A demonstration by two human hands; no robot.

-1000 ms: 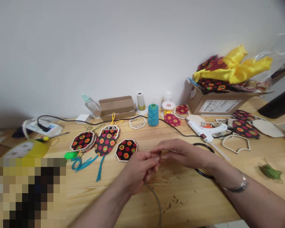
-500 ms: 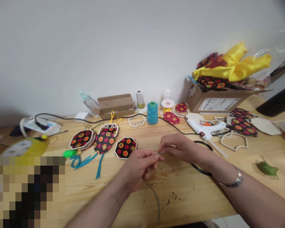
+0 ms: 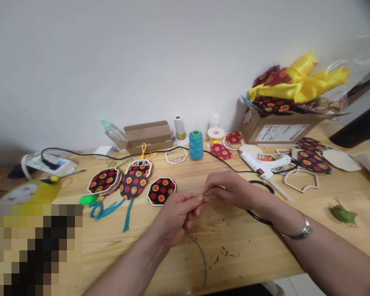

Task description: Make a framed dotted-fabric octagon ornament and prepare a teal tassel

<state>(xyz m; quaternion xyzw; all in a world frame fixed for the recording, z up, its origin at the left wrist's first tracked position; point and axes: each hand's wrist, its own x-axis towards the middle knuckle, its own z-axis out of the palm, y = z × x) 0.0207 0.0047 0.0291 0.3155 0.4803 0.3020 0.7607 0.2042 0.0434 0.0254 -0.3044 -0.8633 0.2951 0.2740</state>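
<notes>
A thin grey cord (image 3: 200, 248) runs down from under my left hand (image 3: 180, 211) toward the table's front edge. The fingers of that hand are closed in a pinch around the cord. Right against its fingertips, my right hand (image 3: 223, 187) is pinched too, and what lies between its fingers is too small to make out. Just left of my left hand lies an octagonal panel (image 3: 162, 191) covered in black floral fabric. A black cable (image 3: 260, 218) loops beneath my right forearm.
A white glue gun (image 3: 265, 164) lies at the right, by a bundle of green cord (image 3: 343, 213). Behind stands a teal thread cone (image 3: 196, 146). A cardboard box (image 3: 274, 129) with fabric fills the back right. Stacked fabric panels (image 3: 104, 181) sit left; dark scraps (image 3: 223, 253) litter the front.
The view has shifted slightly, so everything appears a little further left. Both hands keep the same pinched pose, fingertips together.
</notes>
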